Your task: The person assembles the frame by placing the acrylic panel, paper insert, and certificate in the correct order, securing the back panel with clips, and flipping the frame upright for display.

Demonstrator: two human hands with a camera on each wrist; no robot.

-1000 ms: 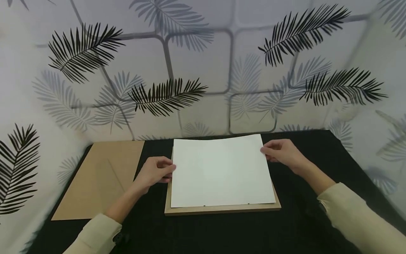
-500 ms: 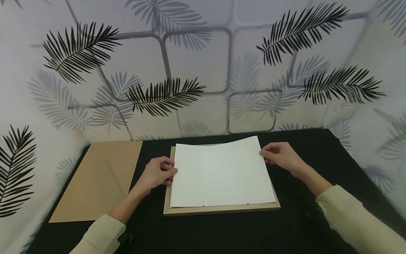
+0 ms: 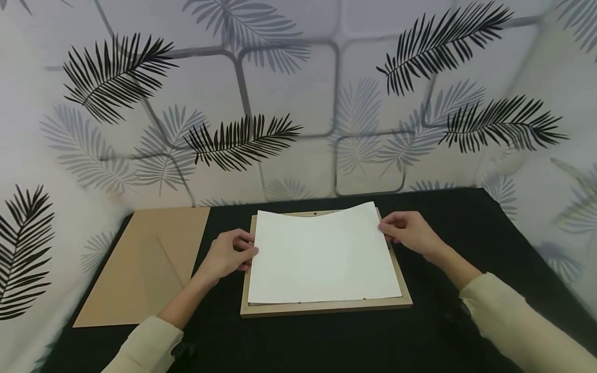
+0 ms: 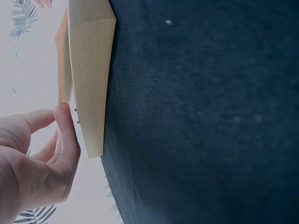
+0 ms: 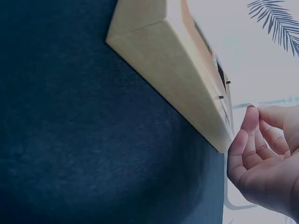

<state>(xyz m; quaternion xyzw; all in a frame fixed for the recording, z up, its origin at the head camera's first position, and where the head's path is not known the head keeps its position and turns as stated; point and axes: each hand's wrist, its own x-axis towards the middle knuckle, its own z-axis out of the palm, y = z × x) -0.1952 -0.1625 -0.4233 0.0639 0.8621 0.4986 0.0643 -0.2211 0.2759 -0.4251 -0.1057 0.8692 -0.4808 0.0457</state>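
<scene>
A white sheet of paper (image 3: 322,259) lies over a light wooden picture frame (image 3: 328,310), its far edge sagging in the middle and its far right corner raised. My left hand (image 3: 230,254) pinches the sheet's left edge between thumb and fingers. At the right edge, near the far corner, my right hand (image 3: 410,233) pinches it too. The left wrist view has the left hand (image 4: 42,158) close beside the frame's side (image 4: 91,74). In the right wrist view, thumb and forefinger of the right hand (image 5: 266,154) meet above the frame (image 5: 173,79), where small dark tabs (image 5: 221,97) stick up.
A brown backing board (image 3: 140,259) lies flat at the left, partly behind the left forearm. Black cloth (image 3: 326,342) covers the table. Behind it hangs a pale curtain (image 3: 298,93) printed with leaves.
The sheet has come down and slightly left onto the frame, so the frame's far and right sides now show. Both hands keep their pinch, the right one shifting a little left.
</scene>
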